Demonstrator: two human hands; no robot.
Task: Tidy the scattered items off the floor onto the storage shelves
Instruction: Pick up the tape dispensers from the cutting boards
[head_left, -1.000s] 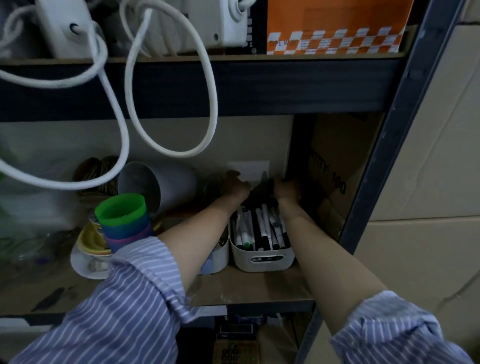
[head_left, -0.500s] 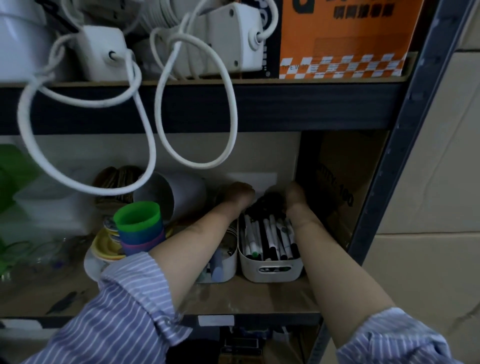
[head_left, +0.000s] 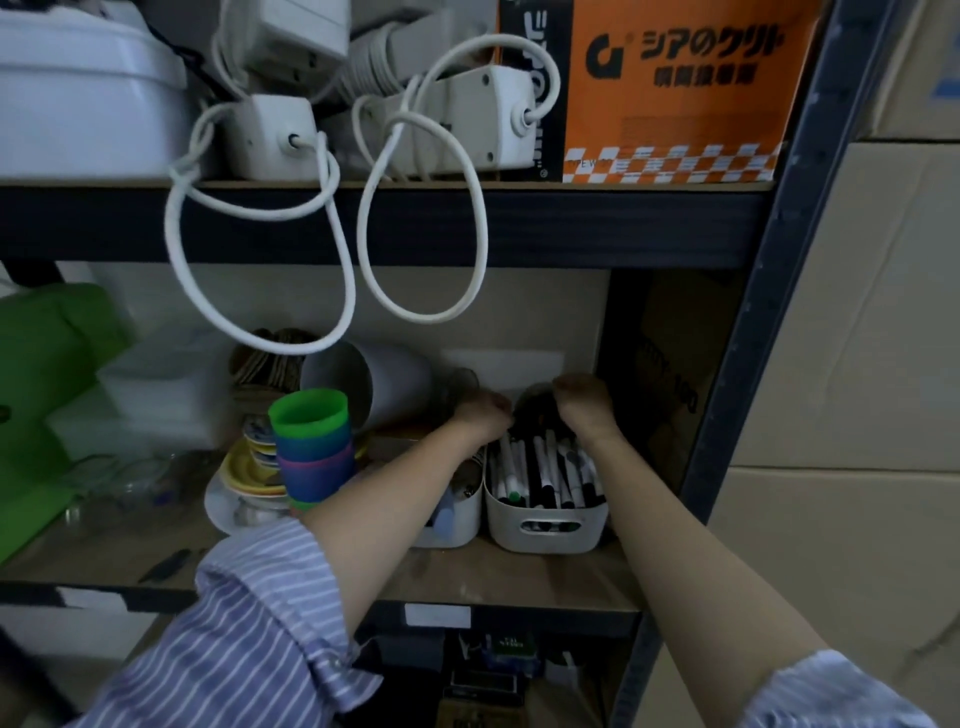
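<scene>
On the middle shelf (head_left: 519, 577) stands a white bin (head_left: 545, 530) full of markers. Both my arms reach over it into the dim back of the shelf. My left hand (head_left: 480, 410) and my right hand (head_left: 582, 400) are curled on either side of a dark object (head_left: 537, 410) at the bin's far end. The hands hide most of that object, and it is too dark to tell what it is. A second white bin (head_left: 454, 525) sits just left of the first, under my left forearm.
Stacked green, blue and purple cups (head_left: 311, 441) stand on plates (head_left: 244, 473) beside a tipped white cylinder (head_left: 374, 384). White cable loops (head_left: 415, 234) hang from power strips above. An orange box (head_left: 670, 88), the dark shelf post (head_left: 779, 270) and a cardboard box (head_left: 670, 395) lie to the right.
My hands stay at the back of the marker bin around the dark object. My head has tilted up, showing more of the upper shelf and the orange box.
</scene>
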